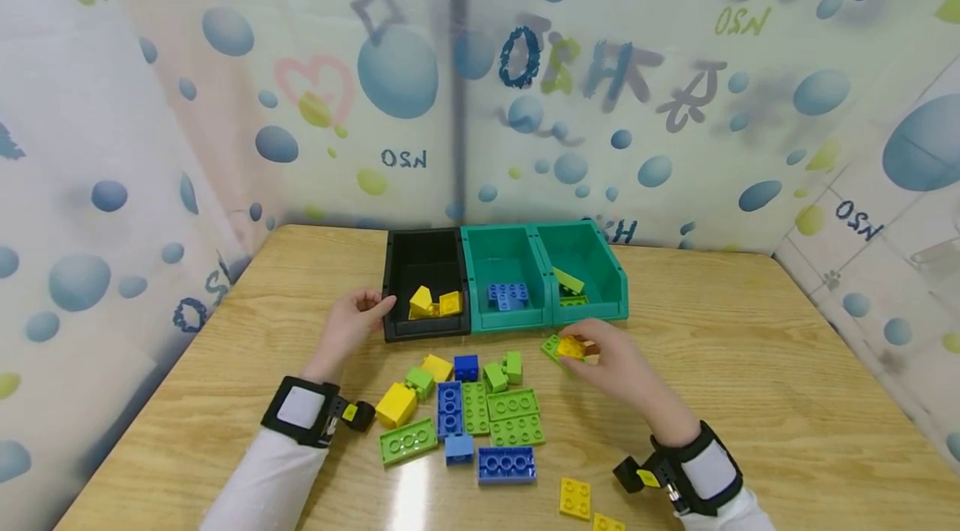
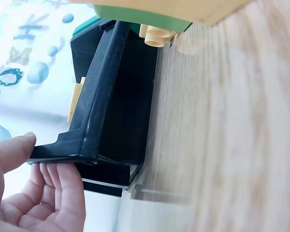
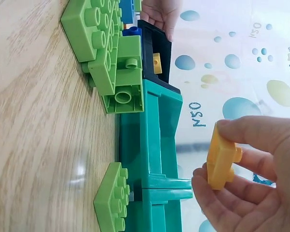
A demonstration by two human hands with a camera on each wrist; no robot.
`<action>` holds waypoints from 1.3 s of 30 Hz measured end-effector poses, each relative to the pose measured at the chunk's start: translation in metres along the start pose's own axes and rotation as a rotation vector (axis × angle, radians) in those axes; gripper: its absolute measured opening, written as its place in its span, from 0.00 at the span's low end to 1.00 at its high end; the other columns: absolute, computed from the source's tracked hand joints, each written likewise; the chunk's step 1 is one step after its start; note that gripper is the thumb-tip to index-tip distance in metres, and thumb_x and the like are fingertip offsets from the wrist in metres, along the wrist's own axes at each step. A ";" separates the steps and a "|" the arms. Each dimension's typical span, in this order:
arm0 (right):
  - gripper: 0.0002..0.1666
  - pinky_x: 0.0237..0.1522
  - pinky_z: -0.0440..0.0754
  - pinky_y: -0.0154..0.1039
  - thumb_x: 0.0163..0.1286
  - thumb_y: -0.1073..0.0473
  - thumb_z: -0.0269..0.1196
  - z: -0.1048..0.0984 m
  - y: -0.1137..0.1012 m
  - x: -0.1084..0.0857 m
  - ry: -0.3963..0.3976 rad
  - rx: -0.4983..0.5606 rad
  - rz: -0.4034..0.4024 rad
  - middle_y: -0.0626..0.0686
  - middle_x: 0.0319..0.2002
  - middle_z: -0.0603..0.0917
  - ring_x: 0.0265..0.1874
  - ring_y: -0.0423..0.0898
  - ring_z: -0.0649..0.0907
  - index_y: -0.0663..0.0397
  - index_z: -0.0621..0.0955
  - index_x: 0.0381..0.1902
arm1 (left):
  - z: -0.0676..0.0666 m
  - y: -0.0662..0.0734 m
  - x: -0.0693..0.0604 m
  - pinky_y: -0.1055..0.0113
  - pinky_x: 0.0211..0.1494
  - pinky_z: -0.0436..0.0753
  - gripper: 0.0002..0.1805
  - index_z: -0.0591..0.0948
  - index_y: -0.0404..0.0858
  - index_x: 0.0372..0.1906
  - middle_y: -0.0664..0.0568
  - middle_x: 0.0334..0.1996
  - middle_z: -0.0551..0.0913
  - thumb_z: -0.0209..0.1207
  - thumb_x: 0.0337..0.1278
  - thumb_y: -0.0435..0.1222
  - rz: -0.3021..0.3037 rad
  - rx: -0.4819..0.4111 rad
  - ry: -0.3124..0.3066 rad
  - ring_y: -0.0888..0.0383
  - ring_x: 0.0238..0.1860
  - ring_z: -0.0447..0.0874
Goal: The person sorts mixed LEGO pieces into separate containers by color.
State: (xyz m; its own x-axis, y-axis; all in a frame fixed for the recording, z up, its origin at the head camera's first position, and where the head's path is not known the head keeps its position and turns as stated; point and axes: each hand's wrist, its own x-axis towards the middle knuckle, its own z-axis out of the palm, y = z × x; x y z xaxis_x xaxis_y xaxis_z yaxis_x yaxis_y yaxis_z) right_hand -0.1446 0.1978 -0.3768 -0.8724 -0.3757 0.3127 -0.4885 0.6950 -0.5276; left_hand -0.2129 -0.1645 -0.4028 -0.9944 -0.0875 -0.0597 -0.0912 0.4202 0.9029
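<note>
Being pinched between thumb and fingers of the right hand (image 1: 611,358), the yellow block (image 3: 221,157) is held up in front of the right-hand teal bin (image 1: 592,313); a green block (image 3: 113,198) is seen lying on the table near it, not touching it in the right wrist view. Well to the left, the left side rim of the black bin (image 1: 431,331) is gripped by the left hand (image 1: 350,323), thumb on one face, fingers curled behind. Hands well apart, each clamped on its own thing. Yellow pieces (image 1: 450,303) are contained in the black bin, blue blocks (image 1: 507,295) in the middle teal bin (image 1: 512,320), light green pieces (image 1: 567,281) in the right-hand one. Loose blocks (image 1: 476,408), green, blue and yellow, are spread between the forearms, nearer the wearer than the bins; two flat yellow plates (image 1: 575,498) are seen near the right wrist, one cut off by the frame edge. Tabletop (image 1: 750,364) light wood grain, glare near the bottom. Table is backed and flanked by pale sheets (image 1: 660,214) printed with blue and green ovals plus lettering; a dark vertical strip (image 1: 458,97) is seen at the back
</note>
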 end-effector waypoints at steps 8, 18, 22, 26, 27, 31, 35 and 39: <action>0.15 0.38 0.84 0.39 0.58 0.66 0.68 0.002 -0.004 0.023 -0.014 0.037 -0.057 0.55 0.41 0.83 0.38 0.48 0.81 0.61 0.81 0.44 | 0.000 -0.002 -0.001 0.66 0.44 0.81 0.17 0.73 0.33 0.43 0.48 0.35 0.72 0.56 0.65 0.45 -0.010 -0.008 -0.006 0.55 0.37 0.72; 0.17 0.47 0.82 0.45 0.63 0.60 0.65 0.007 -0.025 0.077 -0.073 0.075 -0.047 0.54 0.47 0.81 0.45 0.49 0.80 0.57 0.80 0.50 | 0.000 -0.002 0.002 0.64 0.46 0.81 0.17 0.73 0.34 0.43 0.48 0.35 0.72 0.55 0.65 0.46 -0.035 -0.015 -0.010 0.55 0.37 0.71; 0.18 0.48 0.82 0.44 0.64 0.58 0.65 0.017 -0.033 0.095 -0.075 0.030 -0.090 0.54 0.48 0.81 0.45 0.48 0.80 0.57 0.80 0.51 | 0.000 -0.002 0.002 0.67 0.44 0.81 0.17 0.73 0.34 0.43 0.48 0.34 0.72 0.55 0.65 0.45 -0.040 -0.021 -0.010 0.55 0.37 0.71; 0.20 0.49 0.81 0.43 0.64 0.58 0.64 0.028 -0.040 0.109 -0.103 -0.015 -0.131 0.55 0.51 0.81 0.47 0.49 0.80 0.58 0.79 0.53 | 0.000 -0.002 0.001 0.66 0.45 0.81 0.17 0.72 0.34 0.43 0.49 0.34 0.71 0.55 0.65 0.45 -0.033 -0.034 -0.014 0.56 0.38 0.71; 0.20 0.49 0.80 0.43 0.64 0.57 0.64 0.031 -0.043 0.112 -0.116 -0.027 -0.133 0.55 0.51 0.81 0.48 0.49 0.80 0.58 0.79 0.53 | 0.000 -0.002 0.001 0.66 0.46 0.81 0.17 0.72 0.34 0.43 0.49 0.34 0.71 0.55 0.65 0.45 -0.032 -0.038 -0.015 0.56 0.38 0.71; 0.21 0.55 0.77 0.43 0.65 0.56 0.63 0.043 -0.051 0.124 -0.195 -0.094 -0.127 0.53 0.53 0.81 0.52 0.49 0.79 0.56 0.78 0.55 | 0.000 -0.002 0.001 0.65 0.47 0.82 0.17 0.72 0.34 0.43 0.49 0.34 0.71 0.55 0.65 0.45 -0.027 -0.044 -0.011 0.56 0.38 0.71; 0.20 0.57 0.75 0.43 0.66 0.56 0.62 0.054 -0.057 0.132 -0.264 -0.128 -0.136 0.53 0.53 0.81 0.54 0.50 0.77 0.55 0.79 0.55 | 0.000 -0.001 0.002 0.64 0.47 0.82 0.17 0.73 0.34 0.43 0.48 0.35 0.71 0.55 0.65 0.45 -0.033 -0.029 -0.010 0.55 0.38 0.71; 0.19 0.58 0.74 0.43 0.67 0.57 0.62 0.062 -0.063 0.138 -0.314 -0.149 -0.133 0.53 0.53 0.81 0.54 0.49 0.77 0.55 0.79 0.55 | -0.001 0.001 0.002 0.62 0.49 0.82 0.17 0.73 0.34 0.44 0.47 0.36 0.71 0.55 0.65 0.46 -0.037 -0.026 -0.016 0.54 0.39 0.71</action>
State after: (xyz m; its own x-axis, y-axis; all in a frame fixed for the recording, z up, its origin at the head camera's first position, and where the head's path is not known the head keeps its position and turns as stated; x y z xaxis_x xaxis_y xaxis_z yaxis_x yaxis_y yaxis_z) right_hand -0.2356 0.0645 -0.3496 -0.7763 -0.6221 0.1013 -0.6098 0.7006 -0.3707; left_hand -0.2145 -0.1652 -0.4020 -0.9911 -0.0879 -0.1004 -0.1271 0.3929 0.9108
